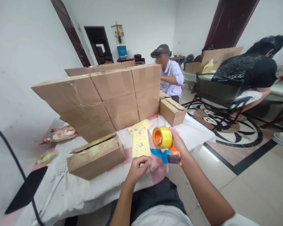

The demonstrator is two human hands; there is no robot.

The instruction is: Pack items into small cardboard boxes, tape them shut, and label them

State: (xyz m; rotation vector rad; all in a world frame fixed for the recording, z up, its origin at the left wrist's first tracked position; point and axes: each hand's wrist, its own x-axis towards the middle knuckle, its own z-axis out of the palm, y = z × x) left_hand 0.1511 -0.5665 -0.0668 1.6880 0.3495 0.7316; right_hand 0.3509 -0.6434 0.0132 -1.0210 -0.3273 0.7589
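Note:
My right hand [177,140] grips a tape dispenser [174,157] with an orange and blue body. A wide yellow roll of tape [166,137] is mounted on it, above the table's front edge. My left hand [140,167] is closed, thumb and fingers drawn together, just in front of a yellow card [141,144] with small dark marks. Whatever its fingers may hold is hidden. Farther back, more yellow card [142,124] lies on the cloth. Left of my hands rests a brown cardboard box [96,158] with a gap along its top seam.
Stacked cardboard boxes [118,94] form a wall across the table [85,194]. Another box [173,110] sits at the right edge. Plastic packages [63,133] and a black flat object [27,188] lie left. A person [174,75] sits behind; another [247,69] sits right.

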